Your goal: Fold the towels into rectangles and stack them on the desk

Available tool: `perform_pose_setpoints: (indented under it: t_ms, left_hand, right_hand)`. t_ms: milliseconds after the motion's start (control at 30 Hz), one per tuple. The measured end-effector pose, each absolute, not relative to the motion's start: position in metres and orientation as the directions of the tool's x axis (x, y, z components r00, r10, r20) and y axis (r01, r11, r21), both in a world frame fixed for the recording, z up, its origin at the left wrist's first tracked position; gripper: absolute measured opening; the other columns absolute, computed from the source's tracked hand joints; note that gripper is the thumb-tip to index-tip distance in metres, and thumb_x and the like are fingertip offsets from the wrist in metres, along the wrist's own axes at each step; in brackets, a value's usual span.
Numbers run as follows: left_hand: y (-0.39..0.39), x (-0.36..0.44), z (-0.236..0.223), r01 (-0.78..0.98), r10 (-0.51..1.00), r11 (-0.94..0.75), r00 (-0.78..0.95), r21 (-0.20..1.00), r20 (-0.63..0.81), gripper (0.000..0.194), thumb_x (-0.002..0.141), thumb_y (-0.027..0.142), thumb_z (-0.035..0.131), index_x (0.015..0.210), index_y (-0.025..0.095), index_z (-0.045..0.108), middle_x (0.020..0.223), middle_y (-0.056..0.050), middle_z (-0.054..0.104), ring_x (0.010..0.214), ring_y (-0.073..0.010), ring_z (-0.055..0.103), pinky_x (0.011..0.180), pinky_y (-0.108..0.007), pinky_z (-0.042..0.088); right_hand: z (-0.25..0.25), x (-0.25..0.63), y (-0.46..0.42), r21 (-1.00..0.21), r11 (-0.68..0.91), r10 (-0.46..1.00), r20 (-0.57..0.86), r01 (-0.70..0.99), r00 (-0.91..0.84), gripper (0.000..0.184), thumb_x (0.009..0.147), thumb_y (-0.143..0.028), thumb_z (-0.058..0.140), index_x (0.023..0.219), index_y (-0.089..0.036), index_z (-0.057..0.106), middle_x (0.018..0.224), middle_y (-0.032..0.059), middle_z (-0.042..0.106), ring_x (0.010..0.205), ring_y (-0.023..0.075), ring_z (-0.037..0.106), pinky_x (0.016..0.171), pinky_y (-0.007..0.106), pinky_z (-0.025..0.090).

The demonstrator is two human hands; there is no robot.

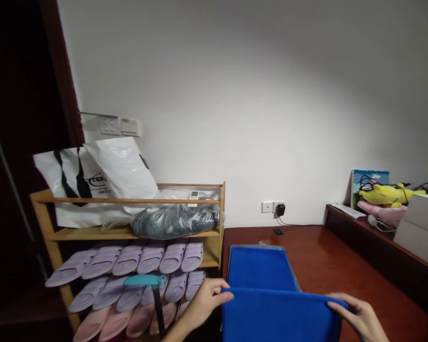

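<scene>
A blue cloth point(278, 313) is held up by its top edge over a red-brown wooden table point(328, 266). My left hand point(207, 301) pinches its upper left corner and my right hand point(358, 316) grips its upper right corner. Behind it a second blue cloth point(262, 266) lies flat on the table, folded into a rectangle. Both hands are closed on the held cloth's edge.
A wooden shoe rack point(214, 209) to the left holds rows of lilac and pink slippers point(135, 261), white bags point(92, 180) and a grey wrapped bundle point(174, 221). A raised ledge point(378, 251) at right carries a yellow plush toy point(387, 194) and boxes. A wall socket point(280, 208) has a plugged charger.
</scene>
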State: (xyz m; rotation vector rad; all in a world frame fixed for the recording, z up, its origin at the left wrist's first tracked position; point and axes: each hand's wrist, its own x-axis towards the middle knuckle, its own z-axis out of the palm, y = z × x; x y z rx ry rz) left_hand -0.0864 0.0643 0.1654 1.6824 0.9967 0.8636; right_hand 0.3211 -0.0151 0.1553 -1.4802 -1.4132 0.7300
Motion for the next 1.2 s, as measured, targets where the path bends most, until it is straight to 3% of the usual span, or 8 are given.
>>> perform_pose_setpoints:
  t_ms: [167,367,500,700,867,1000,1100,1200]
  left_hand:
    - [0.053,-0.087,0.21,0.284,0.935,-0.27,0.307,0.92,0.179,0.04,0.067,0.055,0.067,0.062,0.015,0.063,0.05,0.005,0.048,0.05,-0.0089,0.038,0.049,-0.022,0.027]
    - [0.061,-0.081,0.249,0.26,0.914,-0.357,0.296,0.897,0.278,0.031,0.07,0.047,0.067,0.063,0.016,0.066,0.055,0.002,0.059,0.052,-0.0114,0.051,0.051,-0.022,0.037]
    - [0.078,-0.076,0.264,0.276,0.904,-0.361,0.339,0.891,0.261,0.033,0.07,0.048,0.067,0.066,0.016,0.067,0.043,0.006,0.05,0.038,-0.0082,0.043,0.043,-0.021,0.032]
    - [0.118,-0.068,0.279,0.326,0.894,-0.403,0.341,0.855,0.291,0.037,0.068,0.053,0.067,0.066,0.016,0.066,0.042,0.008,0.045,0.039,-0.0072,0.038,0.042,-0.02,0.027]
    - [0.16,-0.062,0.267,0.369,0.905,-0.391,0.321,0.843,0.28,0.039,0.063,0.054,0.07,0.059,0.016,0.063,0.042,0.009,0.041,0.041,-0.0068,0.036,0.043,-0.021,0.025]
    - [0.19,-0.055,0.235,0.433,0.94,-0.328,0.236,0.84,0.245,0.037,0.066,0.051,0.069,0.061,0.015,0.063,0.049,0.007,0.049,0.052,-0.0103,0.047,0.05,-0.023,0.034]
    - [0.21,-0.048,0.209,0.502,0.974,-0.224,0.153,0.835,0.169,0.031,0.075,0.044,0.066,0.07,0.013,0.063,0.067,0.003,0.059,0.069,-0.0145,0.057,0.063,-0.026,0.045]
    - [0.229,-0.038,0.186,0.564,0.996,-0.076,0.085,0.822,0.034,0.027,0.085,0.039,0.058,0.095,0.014,0.061,0.095,-0.002,0.063,0.083,-0.017,0.06,0.073,-0.034,0.051]
  right_hand:
    - [0.192,0.316,-0.022,-0.892,0.15,0.933,0.27,0.426,0.237,0.035,0.061,-0.052,0.07,0.078,-0.023,0.076,0.09,0.0043,0.074,0.088,0.0268,0.068,0.078,0.026,0.055]
    - [0.223,0.311,-0.011,-0.911,0.181,0.882,0.317,0.37,0.349,0.037,0.058,-0.05,0.073,0.079,-0.02,0.075,0.086,0.0049,0.075,0.082,0.0247,0.068,0.074,0.026,0.056]
    - [0.235,0.313,-0.001,-0.919,0.155,0.868,0.302,0.363,0.394,0.039,0.056,-0.05,0.074,0.081,-0.02,0.075,0.088,0.0051,0.075,0.084,0.0243,0.068,0.073,0.026,0.055]
    - [0.247,0.317,0.04,-0.897,0.152,0.855,0.33,0.414,0.401,0.047,0.058,-0.055,0.071,0.086,-0.018,0.074,0.09,0.0077,0.074,0.084,0.0257,0.066,0.074,0.03,0.052]
    - [0.228,0.324,0.097,-0.809,0.101,0.873,0.351,0.579,0.339,0.051,0.063,-0.061,0.062,0.089,-0.019,0.073,0.089,0.0071,0.074,0.085,0.0261,0.066,0.074,0.032,0.049]
    - [0.204,0.324,0.133,-0.764,0.046,0.883,0.332,0.643,0.331,0.043,0.062,-0.058,0.063,0.081,-0.022,0.074,0.081,0.0051,0.074,0.082,0.0252,0.066,0.07,0.03,0.048]
    - [0.189,0.32,0.152,-0.751,0.019,0.901,0.299,0.66,0.315,0.039,0.063,-0.056,0.06,0.078,-0.022,0.074,0.076,0.0038,0.074,0.079,0.0234,0.067,0.066,0.028,0.047]
    - [0.173,0.316,0.172,-0.731,-0.019,0.913,0.265,0.682,0.31,0.039,0.066,-0.056,0.057,0.076,-0.022,0.073,0.071,0.0026,0.073,0.073,0.0224,0.067,0.062,0.028,0.047]
